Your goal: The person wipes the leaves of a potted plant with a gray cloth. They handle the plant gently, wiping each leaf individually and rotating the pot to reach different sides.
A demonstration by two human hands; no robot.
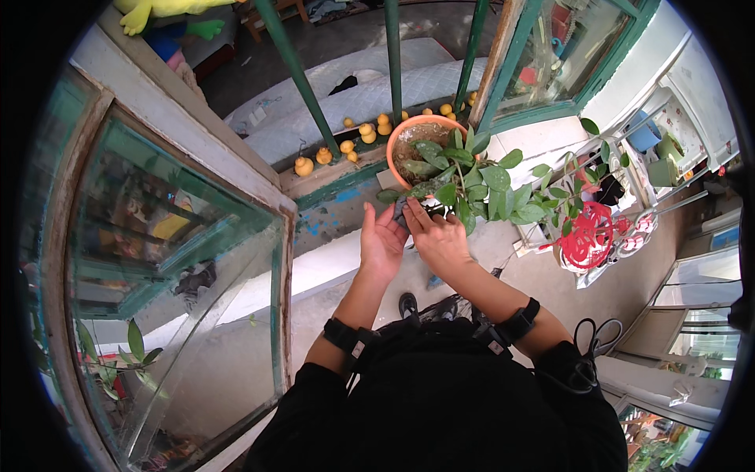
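Just below the rim of an orange plant pot (390,154), both my hands meet at the lower leaves of a trailing green plant (495,178). My right hand (442,239) is back-up, its fingers pinching a small grey cloth (401,213) against the leaf edge. My left hand (380,246) is turned palm up beside it, thumb raised and apart. Its fingertips reach the cloth from the left; whether they grip it or a leaf is hidden. The pot holds brown soil and stands on the window sill.
Small yellow gourds (368,133) line the sill in front of green window bars (393,65). An open glazed window sash (289,259) stands close on my left. A red openwork ornament (587,235) and a rack with a blue pot (644,131) are at right.
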